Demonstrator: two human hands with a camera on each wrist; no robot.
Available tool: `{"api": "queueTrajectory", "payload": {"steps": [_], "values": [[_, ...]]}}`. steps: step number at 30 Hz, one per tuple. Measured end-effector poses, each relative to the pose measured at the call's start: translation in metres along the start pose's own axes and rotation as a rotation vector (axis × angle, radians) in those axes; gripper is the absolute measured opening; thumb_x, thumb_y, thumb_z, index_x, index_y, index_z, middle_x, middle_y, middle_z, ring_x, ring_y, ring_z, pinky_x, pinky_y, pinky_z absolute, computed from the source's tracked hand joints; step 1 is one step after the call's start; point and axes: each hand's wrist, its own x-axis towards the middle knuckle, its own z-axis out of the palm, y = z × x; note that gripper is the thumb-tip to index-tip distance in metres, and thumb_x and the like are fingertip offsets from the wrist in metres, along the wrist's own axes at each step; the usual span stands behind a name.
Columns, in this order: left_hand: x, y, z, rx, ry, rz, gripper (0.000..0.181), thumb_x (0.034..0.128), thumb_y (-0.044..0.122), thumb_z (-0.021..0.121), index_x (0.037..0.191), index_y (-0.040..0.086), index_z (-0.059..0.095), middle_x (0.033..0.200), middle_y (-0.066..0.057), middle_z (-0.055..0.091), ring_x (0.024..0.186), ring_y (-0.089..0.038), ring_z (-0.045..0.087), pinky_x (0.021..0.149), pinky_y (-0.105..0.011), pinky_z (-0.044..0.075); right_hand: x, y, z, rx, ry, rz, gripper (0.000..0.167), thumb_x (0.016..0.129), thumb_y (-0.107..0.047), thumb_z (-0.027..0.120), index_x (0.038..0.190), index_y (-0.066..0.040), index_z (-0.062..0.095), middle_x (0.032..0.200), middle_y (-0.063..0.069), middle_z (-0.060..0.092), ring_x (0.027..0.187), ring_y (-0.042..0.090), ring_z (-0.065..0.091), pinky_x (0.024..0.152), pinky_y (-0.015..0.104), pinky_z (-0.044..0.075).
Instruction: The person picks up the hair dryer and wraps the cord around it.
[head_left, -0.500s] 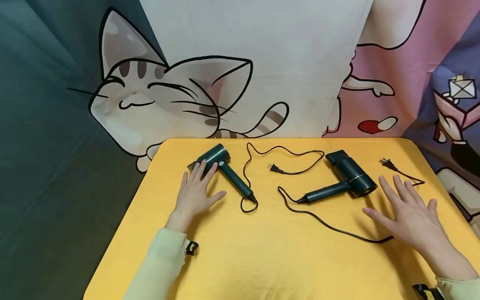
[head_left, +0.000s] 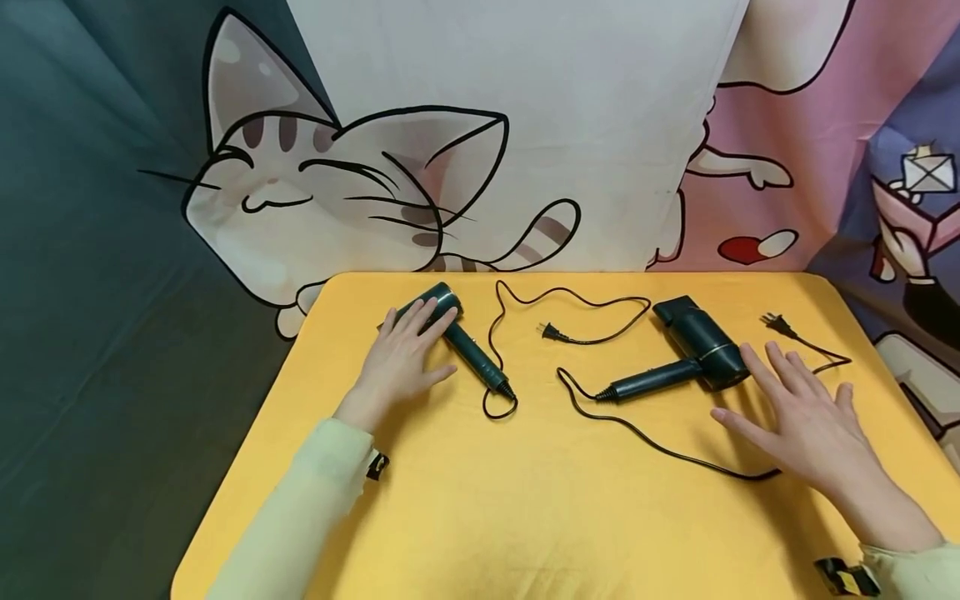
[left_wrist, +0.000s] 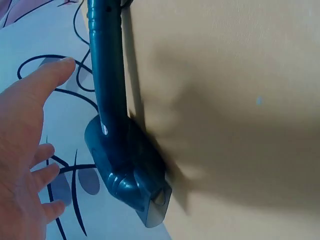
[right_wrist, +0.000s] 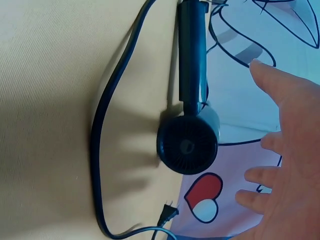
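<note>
Two dark green hair dryers lie on the yellow table. Over the head of the left hair dryer (head_left: 474, 357) hovers my left hand (head_left: 397, 358), its fingers spread; the left wrist view shows a gap between that hand (left_wrist: 25, 145) and the dryer (left_wrist: 107, 75). My right hand (head_left: 806, 429) is held in the air, fingers apart, just in front of the air-intake end of the right hair dryer (head_left: 701, 342). In the right wrist view its palm (right_wrist: 295, 165) stands clear of the dryer's round grille (right_wrist: 187, 145). Neither hand holds anything.
The left dryer's black cord loops behind it to a plug (head_left: 552, 332) at mid-table. The right dryer's cord (head_left: 660, 446) curves forward and passes under the right hand; another plug (head_left: 778, 324) lies far right. A cartoon-printed cloth (head_left: 600, 125) hangs behind the table (head_left: 487, 517).
My left hand has moved slightly forward over the left dryer's head. My right hand has shifted a little left, closer to the right dryer. Both dryers stay in place.
</note>
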Motion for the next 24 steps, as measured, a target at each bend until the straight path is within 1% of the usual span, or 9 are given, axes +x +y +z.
{"api": "queueTrajectory", "payload": {"steps": [3, 7, 9, 12, 15, 19, 24], "values": [[0.005, -0.006, -0.004, 0.002, 0.001, 0.013, 0.090, 0.0972, 0.054, 0.075, 0.170, 0.025, 0.032, 0.174, -0.015, 0.029, 0.160, -0.038, 0.028, 0.128, -0.064, 0.017, 0.001, -0.004, 0.000, 0.018, 0.000, -0.028, 0.106, 0.096, -0.061, 0.071, 0.174, -0.020, 0.010, 0.174, 0.030, 0.012, 0.159, 0.055, 0.009, 0.110, 0.088, -0.009], [0.012, -0.017, -0.007, 0.003, 0.008, 0.033, 0.088, 0.0980, 0.049, 0.076, 0.170, 0.023, 0.032, 0.174, -0.016, 0.029, 0.159, -0.038, 0.030, 0.128, -0.063, 0.019, 0.002, -0.010, -0.001, 0.028, 0.020, -0.073, 0.104, 0.096, -0.057, 0.074, 0.173, -0.021, 0.014, 0.173, 0.030, 0.019, 0.156, 0.058, 0.017, 0.112, 0.087, -0.006], [0.016, -0.023, -0.006, 0.002, 0.008, 0.045, 0.088, 0.0987, 0.046, 0.076, 0.170, 0.022, 0.031, 0.174, -0.017, 0.028, 0.159, -0.038, 0.030, 0.128, -0.062, 0.021, 0.004, -0.014, -0.002, 0.027, 0.037, -0.088, 0.104, 0.096, -0.056, 0.075, 0.173, -0.021, 0.015, 0.172, 0.029, 0.022, 0.155, 0.058, 0.021, 0.113, 0.087, -0.003], [0.022, -0.031, -0.002, -0.007, 0.009, 0.054, 0.088, 0.0985, 0.043, 0.077, 0.170, 0.021, 0.031, 0.173, -0.018, 0.029, 0.157, -0.039, 0.033, 0.127, -0.061, 0.025, 0.005, -0.019, -0.003, 0.035, 0.052, -0.101, 0.103, 0.095, -0.056, 0.076, 0.173, -0.022, 0.017, 0.172, 0.028, 0.025, 0.153, 0.057, 0.024, 0.114, 0.086, -0.002], [0.026, -0.039, 0.004, -0.026, 0.002, 0.040, 0.089, 0.0977, 0.042, 0.078, 0.170, 0.021, 0.030, 0.173, -0.019, 0.030, 0.156, -0.040, 0.035, 0.127, -0.060, 0.026, 0.005, -0.024, -0.003, 0.041, 0.058, -0.113, 0.102, 0.095, -0.056, 0.076, 0.173, -0.021, 0.019, 0.171, 0.028, 0.028, 0.151, 0.058, 0.028, 0.116, 0.084, -0.002], [0.027, -0.048, 0.012, -0.061, -0.007, 0.001, 0.092, 0.0977, 0.041, 0.078, 0.171, 0.022, 0.027, 0.173, -0.021, 0.028, 0.154, -0.042, 0.037, 0.128, -0.060, 0.025, 0.005, -0.027, -0.002, 0.052, 0.073, -0.129, 0.101, 0.094, -0.054, 0.077, 0.172, -0.021, 0.022, 0.169, 0.029, 0.031, 0.148, 0.059, 0.032, 0.118, 0.082, -0.001], [0.028, -0.052, 0.018, -0.095, -0.022, -0.051, 0.094, 0.0977, 0.041, 0.078, 0.172, 0.024, 0.023, 0.173, -0.021, 0.027, 0.149, -0.049, 0.041, 0.127, -0.061, 0.026, 0.003, -0.029, 0.000, 0.059, 0.086, -0.140, 0.100, 0.094, -0.053, 0.078, 0.172, -0.020, 0.025, 0.167, 0.029, 0.034, 0.146, 0.060, 0.034, 0.117, 0.083, 0.002]]}}
